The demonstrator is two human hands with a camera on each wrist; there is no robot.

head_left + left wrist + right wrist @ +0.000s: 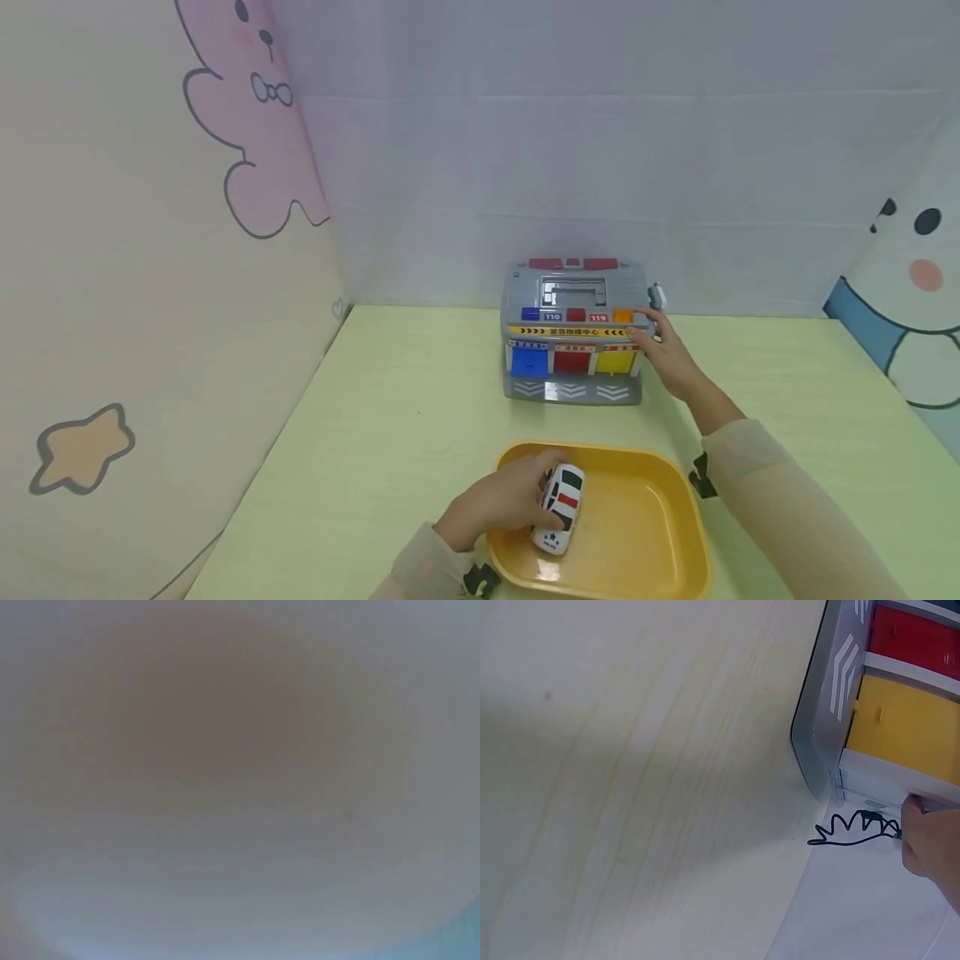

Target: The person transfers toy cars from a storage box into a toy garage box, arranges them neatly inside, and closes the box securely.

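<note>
In the head view my left hand [510, 497] grips a white toy police car [564, 504] with a red roof mark and dark windows. The car lies at the left side of a yellow tray [637, 533], within its rim. Farther back, a grey toy garage [573, 388] has blue, red and yellow doors across its front. My right hand [667, 354] holds this garage by its upper right corner, thumb at the front. In the right wrist view part of the right hand [937, 844] shows beside the garage's yellow door [907, 724]. The left wrist view is only a blur.
Everything stands on a pale green table [405, 400]. Behind the garage hangs a pale cloth wall [600, 167]. A patterned wall [150, 292] borders the left side, another the right. A grey part [657, 295] juts from the garage's right side.
</note>
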